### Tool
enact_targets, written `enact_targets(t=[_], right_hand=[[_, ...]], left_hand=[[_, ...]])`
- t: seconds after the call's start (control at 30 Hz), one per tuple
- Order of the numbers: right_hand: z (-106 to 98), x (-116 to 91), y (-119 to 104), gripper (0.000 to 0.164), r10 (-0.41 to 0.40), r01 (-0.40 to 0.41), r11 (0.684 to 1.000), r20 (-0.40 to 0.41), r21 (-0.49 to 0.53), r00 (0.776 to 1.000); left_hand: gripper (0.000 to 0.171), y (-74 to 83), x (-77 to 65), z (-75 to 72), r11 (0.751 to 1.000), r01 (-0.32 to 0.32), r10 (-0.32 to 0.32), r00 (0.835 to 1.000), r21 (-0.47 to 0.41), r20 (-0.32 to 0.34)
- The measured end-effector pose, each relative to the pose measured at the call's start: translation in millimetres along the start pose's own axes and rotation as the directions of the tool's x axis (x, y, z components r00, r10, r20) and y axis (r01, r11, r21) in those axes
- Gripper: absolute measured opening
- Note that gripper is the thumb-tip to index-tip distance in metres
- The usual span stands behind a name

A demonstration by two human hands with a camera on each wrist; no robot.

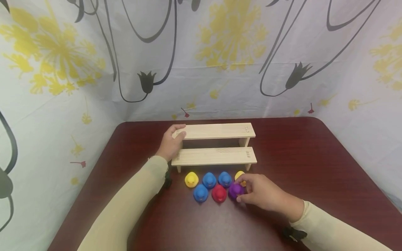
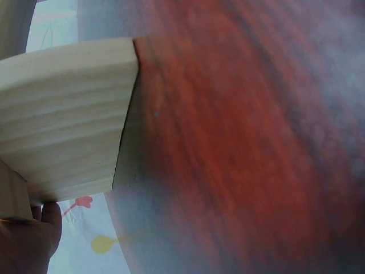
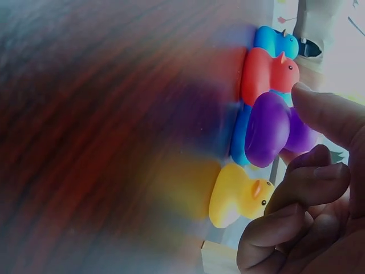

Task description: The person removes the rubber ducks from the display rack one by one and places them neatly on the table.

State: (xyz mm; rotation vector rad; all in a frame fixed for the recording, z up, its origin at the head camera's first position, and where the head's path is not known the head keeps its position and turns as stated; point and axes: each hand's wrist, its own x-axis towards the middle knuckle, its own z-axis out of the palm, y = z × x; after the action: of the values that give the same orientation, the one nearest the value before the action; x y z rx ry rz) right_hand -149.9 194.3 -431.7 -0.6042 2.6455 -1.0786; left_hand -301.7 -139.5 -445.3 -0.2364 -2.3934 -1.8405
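A pale wooden two-tier stand (image 1: 216, 155) sits toward the back of the table. My left hand (image 1: 171, 141) grips the left end of its upper board (image 1: 216, 131), thumb on top and fingers at the rear edge. The left wrist view shows the board end (image 2: 63, 120) close up, with part of that hand below it. In front of the stand, my right hand (image 1: 267, 193) pinches a purple rubber duck (image 1: 236, 190) between thumb and fingers. Beside that duck are a red duck (image 1: 219, 193) and a yellow duck (image 3: 231, 197), the latter partly covered by my right hand in the head view.
Another yellow duck (image 1: 191, 179) and three blue ducks, one at the front left (image 1: 200, 193), stand in two short rows before the stand. All are on a dark red-brown table (image 1: 194, 226). A white cloth (image 1: 201, 87) with printed flowers hangs behind and at both sides.
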Motion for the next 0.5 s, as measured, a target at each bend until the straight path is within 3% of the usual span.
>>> enact_targets(t=[0.5], right_hand=[[7.0,0.4,4.6,0.033,0.023,-0.023,1.0,0.024,-0.01,0.999]], left_hand=[[0.034,-0.1,0.5,0.0,1.0,0.009,-0.009,1.0,0.006,-0.005]])
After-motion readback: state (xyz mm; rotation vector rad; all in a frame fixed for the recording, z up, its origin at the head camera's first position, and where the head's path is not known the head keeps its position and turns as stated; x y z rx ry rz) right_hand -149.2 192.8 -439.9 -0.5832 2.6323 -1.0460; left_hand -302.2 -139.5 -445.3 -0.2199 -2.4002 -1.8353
